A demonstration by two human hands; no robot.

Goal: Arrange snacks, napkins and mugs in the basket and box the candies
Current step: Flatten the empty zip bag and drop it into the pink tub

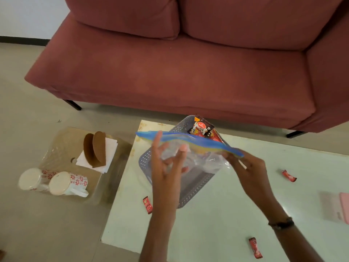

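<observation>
Above the grey basket [190,188], at the table's [226,214] far left end: one clear zip bag [190,148], blue seal strip uppermost, long axis running left to right across my view.

Left hand [166,163]: my grip is loose, fingers spread against the bag's near face below the left end of the strip; whether they pinch the film I cannot tell. Right hand [245,163]: my grip is clenched on the strip's right end.

Basket: snack packets [203,128] stand in its far corner, directly behind the bag. The rest of its floor is hidden by the bag and my hands.

Candies, red wrappers, loose on the table: one [147,205] near the left edge beside the basket, one [289,175] to the right of my right hand, one [255,247] near the front edge. All lie nearer to me than the bag; my right hand is closer to two of them.

Low stand [62,142] on the floor, left of the table: two mugs [52,181] lying on their sides, napkins [110,152] under brown coasters [95,150]. My left hand is the nearer one.

Pink item [338,207] at the right edge: too blurred to identify.
</observation>
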